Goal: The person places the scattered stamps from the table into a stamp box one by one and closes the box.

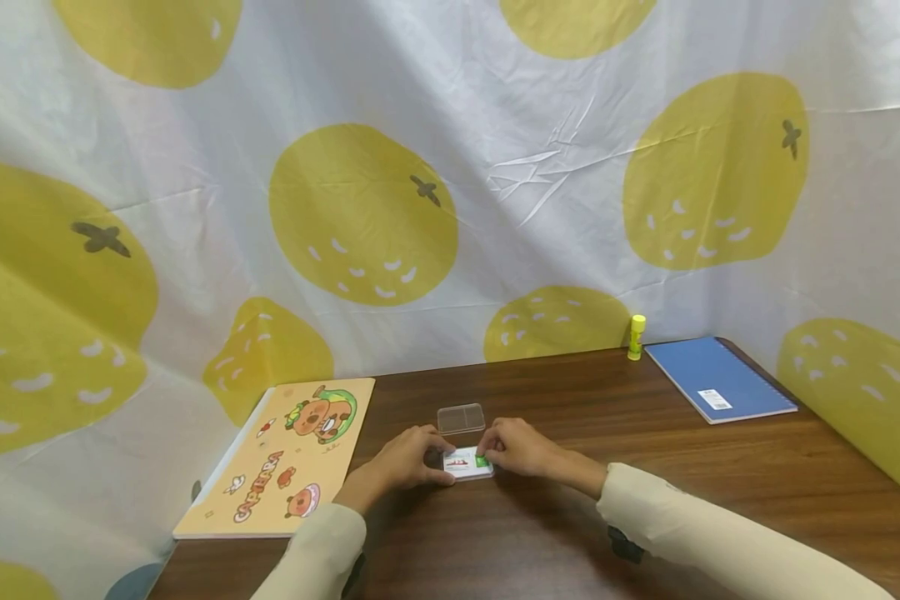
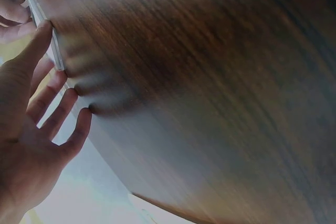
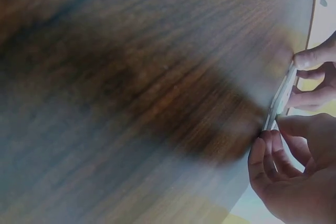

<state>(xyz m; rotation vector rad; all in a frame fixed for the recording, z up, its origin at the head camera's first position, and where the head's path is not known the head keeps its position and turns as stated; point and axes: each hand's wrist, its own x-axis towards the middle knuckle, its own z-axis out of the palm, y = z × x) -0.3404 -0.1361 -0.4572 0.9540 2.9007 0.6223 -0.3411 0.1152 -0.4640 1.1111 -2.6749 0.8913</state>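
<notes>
A small flat clear plastic case [image 1: 483, 477] lies on the wooden table, with a white card [image 1: 461, 460] printed in red and green inside it. My left hand [image 1: 411, 458] grips the case at its left end, thumb on the near edge and fingers at the far edge. In the left wrist view that thumb [image 2: 44, 31] presses the case's edge. My right hand [image 1: 521, 447] pinches at the card's green right end, partly hiding it. The right wrist view has its thumb and bent fingers [image 3: 262, 156] at the case's end. Just behind lies a transparent lid [image 1: 461, 418].
A yellow capybara-print folder [image 1: 292, 467] lies at the left of the table. Towards the back right are a blue notebook [image 1: 720, 379] and an upright yellow glue stick [image 1: 636, 337]. A lemon-print curtain [image 1: 465, 208] hangs behind the table and along its sides.
</notes>
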